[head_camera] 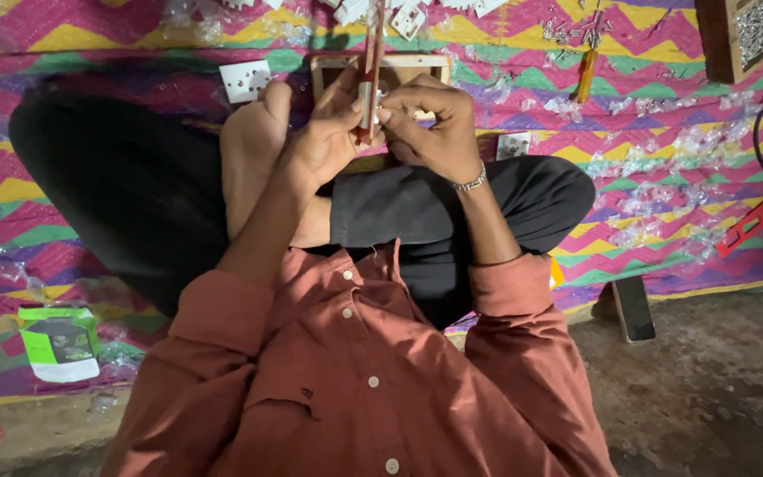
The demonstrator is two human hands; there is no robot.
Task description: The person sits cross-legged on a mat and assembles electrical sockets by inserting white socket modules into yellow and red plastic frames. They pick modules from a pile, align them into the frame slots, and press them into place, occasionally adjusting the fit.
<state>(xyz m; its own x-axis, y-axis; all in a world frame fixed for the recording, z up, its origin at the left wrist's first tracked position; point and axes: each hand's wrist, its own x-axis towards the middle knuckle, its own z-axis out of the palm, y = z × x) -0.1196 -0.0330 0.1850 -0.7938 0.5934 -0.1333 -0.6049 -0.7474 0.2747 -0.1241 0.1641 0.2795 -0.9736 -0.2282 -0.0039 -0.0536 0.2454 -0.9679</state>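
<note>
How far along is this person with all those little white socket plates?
Done: cannot tell; white socket plates lie loose on the zigzag mat. In hand: the left hand and right hand together hold a small white part against a red-handled tool. Left: more white pieces wait at the mat's far edge.

Home floor workshop: zigzag mat [664, 97], scattered white socket plates [245, 79], screwdriver [585, 75].
</note>
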